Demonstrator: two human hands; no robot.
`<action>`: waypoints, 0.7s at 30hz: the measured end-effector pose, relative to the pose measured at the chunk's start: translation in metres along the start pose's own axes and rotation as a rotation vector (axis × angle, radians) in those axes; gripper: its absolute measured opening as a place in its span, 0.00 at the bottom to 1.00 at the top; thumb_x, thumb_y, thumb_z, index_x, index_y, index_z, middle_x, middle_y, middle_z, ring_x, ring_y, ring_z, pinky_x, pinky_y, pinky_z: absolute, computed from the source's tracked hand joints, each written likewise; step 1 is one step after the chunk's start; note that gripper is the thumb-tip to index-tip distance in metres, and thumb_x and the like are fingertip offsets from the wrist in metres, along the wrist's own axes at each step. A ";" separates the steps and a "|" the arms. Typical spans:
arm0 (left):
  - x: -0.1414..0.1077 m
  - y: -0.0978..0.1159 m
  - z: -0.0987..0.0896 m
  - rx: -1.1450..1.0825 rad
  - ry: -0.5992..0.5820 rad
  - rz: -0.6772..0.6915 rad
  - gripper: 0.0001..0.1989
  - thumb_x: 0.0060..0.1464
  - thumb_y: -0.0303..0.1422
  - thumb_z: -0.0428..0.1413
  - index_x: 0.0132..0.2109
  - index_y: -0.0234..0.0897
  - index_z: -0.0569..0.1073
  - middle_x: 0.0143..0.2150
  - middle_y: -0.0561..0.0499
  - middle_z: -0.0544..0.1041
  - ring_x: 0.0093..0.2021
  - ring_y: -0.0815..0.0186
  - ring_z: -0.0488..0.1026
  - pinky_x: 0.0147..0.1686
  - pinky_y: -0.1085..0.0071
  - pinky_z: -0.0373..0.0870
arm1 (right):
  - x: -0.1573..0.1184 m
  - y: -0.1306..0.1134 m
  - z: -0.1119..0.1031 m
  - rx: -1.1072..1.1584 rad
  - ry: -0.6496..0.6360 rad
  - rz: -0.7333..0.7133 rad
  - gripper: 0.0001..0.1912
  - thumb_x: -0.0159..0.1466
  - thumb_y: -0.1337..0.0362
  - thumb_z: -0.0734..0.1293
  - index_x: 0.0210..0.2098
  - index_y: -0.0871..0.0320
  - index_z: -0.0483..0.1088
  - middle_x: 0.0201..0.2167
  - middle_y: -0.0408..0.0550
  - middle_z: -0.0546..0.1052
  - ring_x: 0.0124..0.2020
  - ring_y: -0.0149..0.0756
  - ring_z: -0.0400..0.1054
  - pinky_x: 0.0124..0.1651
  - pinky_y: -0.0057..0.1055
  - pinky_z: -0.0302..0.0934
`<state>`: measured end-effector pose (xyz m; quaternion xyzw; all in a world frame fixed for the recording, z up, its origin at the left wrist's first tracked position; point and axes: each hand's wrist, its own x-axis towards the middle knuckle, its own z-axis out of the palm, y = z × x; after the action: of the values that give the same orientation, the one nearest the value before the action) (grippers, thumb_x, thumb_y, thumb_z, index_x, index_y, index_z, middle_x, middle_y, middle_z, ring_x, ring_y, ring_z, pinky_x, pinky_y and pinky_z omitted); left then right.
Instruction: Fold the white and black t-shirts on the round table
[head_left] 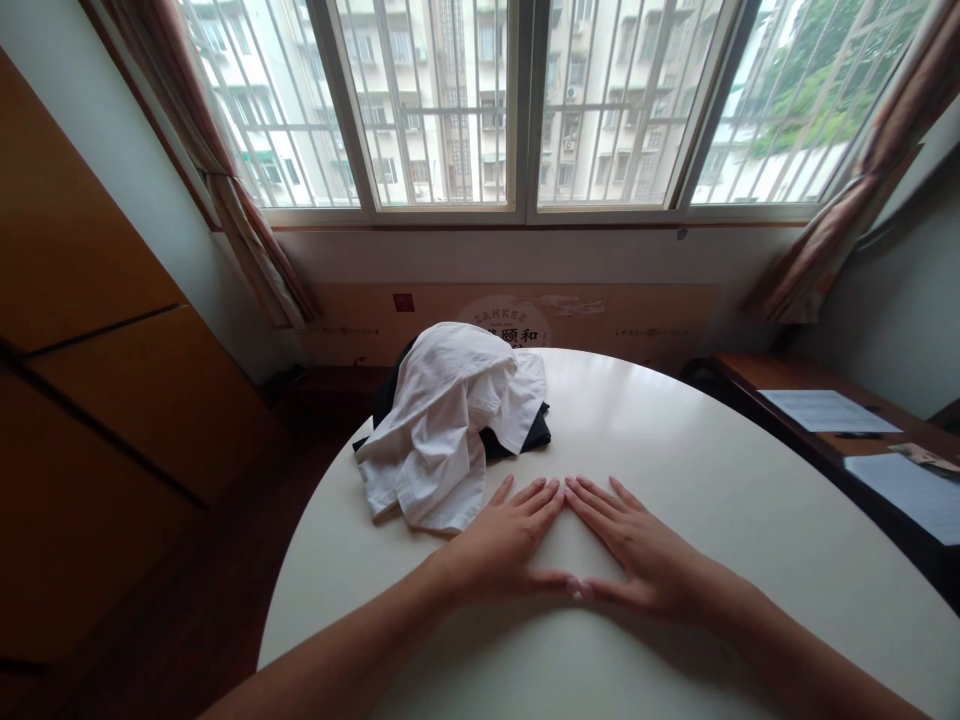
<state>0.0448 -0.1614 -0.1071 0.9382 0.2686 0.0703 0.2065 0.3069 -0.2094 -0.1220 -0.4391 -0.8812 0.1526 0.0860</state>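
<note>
My left hand (506, 545) lies flat on the white round table (615, 420), its fingers stretched out and holding nothing. Opposite it, my right hand (637, 550) also rests flat with straight fingers. The thumbs meet at the near side and the forefingers touch or nearly touch at the far side, framing a patch of tabletop. Just beyond my left hand is a crumpled white cloth garment (442, 430), heaped on top of black folded cloth (536, 430). The white cloth hides most of the black cloth.
A window (525, 110) with bars and tied-back curtains (247, 250) fills the far wall. A printed board (360, 320) stands below it. At the right, a brown wooden desk (750, 375) holds paper sheets (825, 410) and a pen. An orange-brown cabinet (90, 330) is at the left.
</note>
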 end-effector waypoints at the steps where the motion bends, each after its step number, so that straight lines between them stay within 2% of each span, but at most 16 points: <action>1: 0.000 0.000 0.000 -0.002 -0.003 0.000 0.54 0.61 0.65 0.54 0.81 0.39 0.46 0.80 0.39 0.50 0.80 0.46 0.46 0.77 0.41 0.36 | 0.000 0.000 -0.001 0.004 -0.003 0.001 0.53 0.70 0.35 0.63 0.80 0.61 0.42 0.79 0.60 0.46 0.80 0.58 0.40 0.78 0.64 0.31; 9: 0.001 -0.002 0.001 -0.013 -0.015 -0.001 0.55 0.61 0.67 0.52 0.81 0.39 0.46 0.80 0.40 0.49 0.80 0.45 0.45 0.77 0.40 0.36 | 0.002 -0.006 -0.006 0.036 -0.024 0.018 0.54 0.69 0.34 0.63 0.80 0.61 0.42 0.79 0.60 0.46 0.79 0.60 0.39 0.78 0.65 0.31; 21: 0.000 -0.002 0.000 0.001 -0.013 -0.007 0.54 0.62 0.67 0.50 0.81 0.39 0.45 0.80 0.39 0.50 0.80 0.45 0.46 0.77 0.41 0.37 | 0.002 -0.002 -0.002 -0.021 -0.030 0.002 0.53 0.71 0.34 0.60 0.80 0.63 0.42 0.79 0.60 0.44 0.80 0.56 0.38 0.78 0.64 0.30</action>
<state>0.0440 -0.1598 -0.1083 0.9378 0.2707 0.0632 0.2080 0.3047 -0.2085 -0.1191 -0.4384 -0.8835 0.1501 0.0679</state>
